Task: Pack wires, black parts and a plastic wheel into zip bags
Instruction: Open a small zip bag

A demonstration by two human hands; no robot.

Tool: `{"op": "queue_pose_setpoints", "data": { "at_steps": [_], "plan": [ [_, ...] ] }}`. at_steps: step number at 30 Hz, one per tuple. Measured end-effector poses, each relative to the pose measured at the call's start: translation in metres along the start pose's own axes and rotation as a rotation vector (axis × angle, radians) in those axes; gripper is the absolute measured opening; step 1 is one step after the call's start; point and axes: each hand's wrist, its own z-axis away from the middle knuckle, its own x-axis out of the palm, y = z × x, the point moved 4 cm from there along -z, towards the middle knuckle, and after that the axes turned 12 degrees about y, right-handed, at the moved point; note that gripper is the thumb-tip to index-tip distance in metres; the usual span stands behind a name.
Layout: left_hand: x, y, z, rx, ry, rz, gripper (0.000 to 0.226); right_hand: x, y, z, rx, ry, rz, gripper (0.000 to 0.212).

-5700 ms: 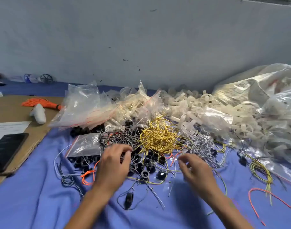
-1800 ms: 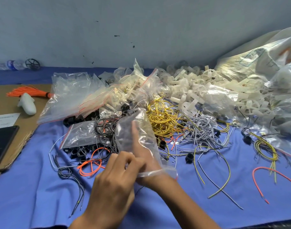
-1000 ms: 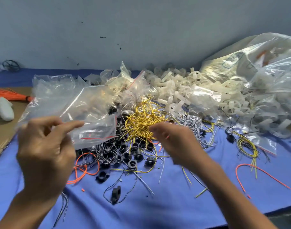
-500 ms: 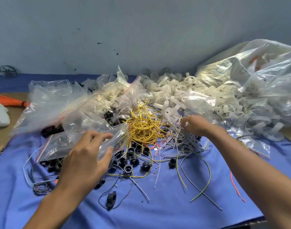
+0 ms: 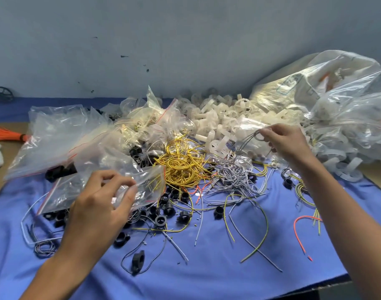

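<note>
Grey wall (image 5: 185, 40) backs the blue-clothed bench (image 5: 206, 278); near its middle the left hand (image 5: 96, 208) pinches a limp, slippery zip bag (image 5: 111, 163). Toward the far edge the right hand (image 5: 289, 146) has its fingers (image 5: 266, 133) clamped on thin grey wires (image 5: 249, 137), held above the heap (image 5: 235, 174). Light and springy, they likely want gripping mid-coil so ends don't snag.

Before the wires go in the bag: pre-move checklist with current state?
1. The zip bag held by the left hand: ok.
2. Bag mouth open: cannot tell.
3. Grip of the right hand on the grey wires: ok, pinched.
4. Those wires free of the grey wire pile: cannot tell, strands trail down towards it.
5. Wires at the bag: not ok, the yellow wire pile lies between.
</note>
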Motion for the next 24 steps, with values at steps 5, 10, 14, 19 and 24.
{"op": "queue_pose_setpoints", "data": {
  "at_steps": [5,10,14,19,24],
  "plan": [
    [0.004,-0.003,-0.006,-0.028,0.047,0.005,0.017,-0.005,-0.015,0.029,0.157,-0.019,-0.423,0.019],
    [0.009,0.001,-0.01,0.004,0.02,0.019,0.017,0.016,-0.044,0.078,0.196,-0.144,-0.623,0.01],
    [0.013,0.003,-0.011,0.027,0.015,-0.028,0.016,0.032,-0.061,0.098,0.256,-0.194,-0.754,0.01],
    [0.01,0.002,-0.011,-0.024,-0.017,-0.012,0.015,0.044,-0.079,0.118,0.281,-0.38,-0.774,0.013],
    [0.013,0.012,-0.005,-0.029,-0.063,0.018,0.012,0.087,-0.097,0.17,0.264,-0.743,-0.659,0.023]
  ]
}}
